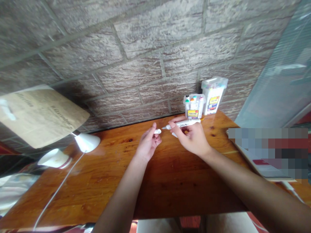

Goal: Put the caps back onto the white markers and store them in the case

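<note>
My left hand [148, 142] pinches a small white cap [157, 131] between thumb and fingers, its opening turned to the right. In my right hand [191, 134] lies a white marker [186, 123] with an orange end, its uncovered tip pointing left at the cap. A small gap separates tip and cap. Another small white piece [174, 134] shows just under the marker near my right fingers; what it is I cannot tell. Behind the right hand stands an open clear case [193, 113] holding several markers with coloured ends.
A taller lidded case [213, 98] of markers stands beside it against the brick wall [150, 74]. At left are a lamp with a paper shade [43, 113], its white cord [59, 189] and a white cup [55, 159]. A pixelated object [269, 155] lies at right on the wooden table [109, 174].
</note>
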